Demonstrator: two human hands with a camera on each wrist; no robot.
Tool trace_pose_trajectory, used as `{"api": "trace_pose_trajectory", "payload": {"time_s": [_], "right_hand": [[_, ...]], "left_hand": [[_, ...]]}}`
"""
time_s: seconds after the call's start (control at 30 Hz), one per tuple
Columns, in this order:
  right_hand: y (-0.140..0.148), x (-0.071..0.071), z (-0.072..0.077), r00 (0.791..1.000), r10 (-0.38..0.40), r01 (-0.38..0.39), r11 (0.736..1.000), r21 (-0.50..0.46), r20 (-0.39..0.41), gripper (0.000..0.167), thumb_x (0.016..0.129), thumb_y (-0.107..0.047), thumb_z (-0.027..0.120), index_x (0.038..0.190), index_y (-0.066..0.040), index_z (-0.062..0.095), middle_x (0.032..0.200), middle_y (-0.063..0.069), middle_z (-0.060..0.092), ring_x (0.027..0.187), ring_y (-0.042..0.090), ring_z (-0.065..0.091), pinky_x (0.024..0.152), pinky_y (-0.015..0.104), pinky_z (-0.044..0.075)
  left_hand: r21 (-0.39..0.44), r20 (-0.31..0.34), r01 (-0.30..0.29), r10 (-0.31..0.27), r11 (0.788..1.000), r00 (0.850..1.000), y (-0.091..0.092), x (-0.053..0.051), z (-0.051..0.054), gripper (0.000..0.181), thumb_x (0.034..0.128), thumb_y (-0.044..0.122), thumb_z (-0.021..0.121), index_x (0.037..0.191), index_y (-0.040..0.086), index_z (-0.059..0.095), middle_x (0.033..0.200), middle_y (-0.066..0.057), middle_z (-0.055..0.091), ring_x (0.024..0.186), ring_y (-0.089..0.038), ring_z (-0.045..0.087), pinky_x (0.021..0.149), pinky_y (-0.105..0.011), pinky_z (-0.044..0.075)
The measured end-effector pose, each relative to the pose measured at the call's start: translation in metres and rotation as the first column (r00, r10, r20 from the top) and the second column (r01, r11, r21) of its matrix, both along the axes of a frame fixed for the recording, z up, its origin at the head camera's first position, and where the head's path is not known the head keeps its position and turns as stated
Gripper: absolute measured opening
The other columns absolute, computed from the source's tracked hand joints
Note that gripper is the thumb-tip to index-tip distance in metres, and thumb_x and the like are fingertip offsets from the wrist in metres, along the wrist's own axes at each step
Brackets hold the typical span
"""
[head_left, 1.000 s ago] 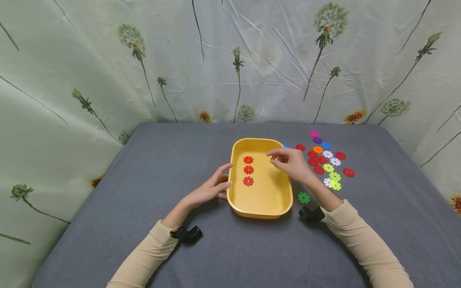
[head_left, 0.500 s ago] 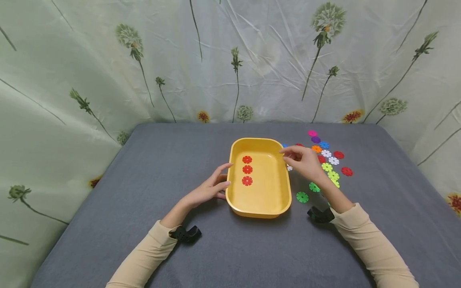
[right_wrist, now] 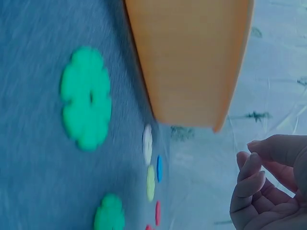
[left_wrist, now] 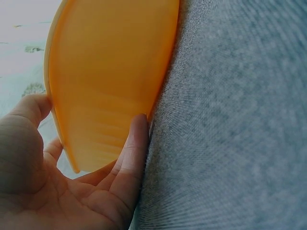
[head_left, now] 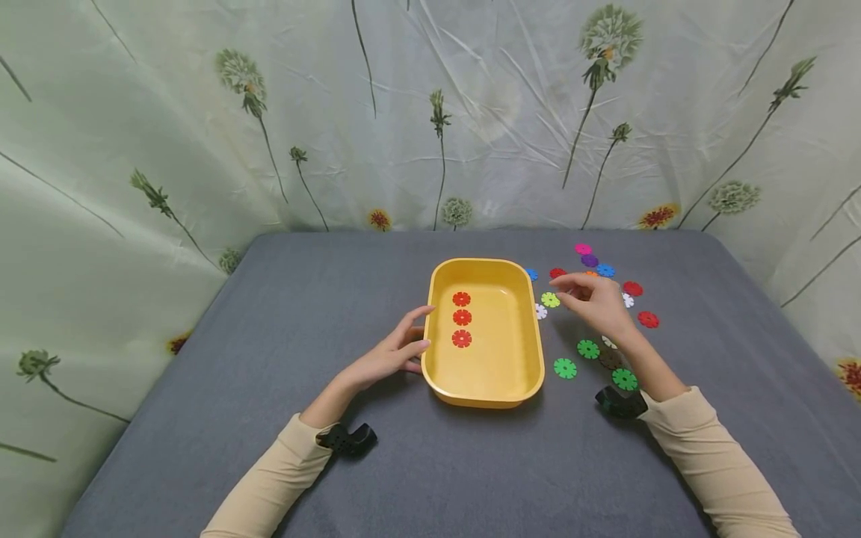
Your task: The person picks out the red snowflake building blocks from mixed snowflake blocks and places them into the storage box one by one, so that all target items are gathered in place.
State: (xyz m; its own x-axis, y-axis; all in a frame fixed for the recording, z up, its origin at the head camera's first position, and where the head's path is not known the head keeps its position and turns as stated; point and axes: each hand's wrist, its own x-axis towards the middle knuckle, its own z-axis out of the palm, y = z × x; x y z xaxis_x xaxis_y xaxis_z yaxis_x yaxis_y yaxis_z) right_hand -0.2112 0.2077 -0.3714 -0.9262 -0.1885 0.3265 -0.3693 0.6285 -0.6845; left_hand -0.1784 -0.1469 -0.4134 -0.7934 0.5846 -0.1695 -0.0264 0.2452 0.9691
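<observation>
A yellow plastic tray [head_left: 501,359] stands mid-table with three red notched discs [head_left: 462,317] in a column inside. My left hand [head_left: 390,355] holds its left side, thumb and a finger at the rim; in the left wrist view, other fingers [left_wrist: 132,158] lie along the outer wall. To the tray's right my right hand [head_left: 595,302] hovers over scattered discs, fingers loosely curled. In the right wrist view no disc shows between its fingers [right_wrist: 252,187]. A yellow-green disc [head_left: 550,300] is close to its fingertips. The hand hides part of the pile.
Green discs [head_left: 588,349] and a brown disc [head_left: 610,359] lie under the right wrist. Blue, purple and pink discs [head_left: 583,249] lie farther back, and red ones [head_left: 649,320] to the right. A flowered curtain [head_left: 377,112] hangs behind the grey table [head_left: 323,284].
My right hand has moved right, from above the tray to over the discs, uncovering white, yellow-green and green ones. The left hand and the three red discs stay put.
</observation>
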Motion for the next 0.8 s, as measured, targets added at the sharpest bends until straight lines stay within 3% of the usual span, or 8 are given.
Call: {"api": "trace_pose_trajectory", "payload": {"time_s": [0.2,0.37,0.6,0.8], "right_hand": [[0.014,-0.001,0.000,0.998,-0.067,0.067,0.998,0.008,0.019,0.020,0.086,-0.006,0.064,0.105,-0.002,0.067,0.086,0.017,0.066,0.057,0.000,0.045,0.045,0.017,0.037],[0.024,-0.002,-0.001,0.993,-0.104,0.103,0.994,0.022,0.062,0.020,0.088,-0.013,0.063,0.106,-0.004,0.067,0.093,0.019,0.068,0.062,-0.005,0.049,0.050,0.016,0.041],[0.034,-0.004,-0.003,0.990,-0.117,0.114,0.993,0.040,0.081,0.022,0.088,-0.012,0.063,0.106,0.000,0.067,0.098,0.022,0.068,0.063,-0.007,0.051,0.049,0.017,0.043],[0.043,-0.008,-0.004,0.978,-0.134,0.114,0.985,0.132,0.159,0.023,0.087,-0.012,0.063,0.106,0.001,0.066,0.102,0.024,0.066,0.065,-0.002,0.051,0.051,0.018,0.044]], "left_hand": [[-0.011,-0.002,-0.008,0.008,1.000,1.000,0.000,0.000,0.000,0.059,0.0992,0.026,0.045,0.145,0.037,0.011,0.149,-0.019,0.026,0.124,-0.036,0.048,0.089,-0.041,0.055],[-0.013,0.000,-0.007,0.007,1.000,1.000,0.000,0.001,0.000,0.059,0.0990,0.026,0.046,0.146,0.037,0.011,0.149,-0.019,0.026,0.124,-0.036,0.049,0.089,-0.041,0.055],[-0.011,-0.001,-0.010,0.010,1.000,1.000,0.001,0.001,0.000,0.059,0.0989,0.026,0.046,0.146,0.037,0.011,0.148,-0.019,0.027,0.123,-0.035,0.049,0.089,-0.041,0.055],[-0.007,-0.004,-0.009,0.009,1.000,1.000,0.001,0.001,0.000,0.059,0.0991,0.025,0.046,0.145,0.037,0.011,0.148,-0.020,0.028,0.123,-0.036,0.049,0.089,-0.041,0.055]]}}
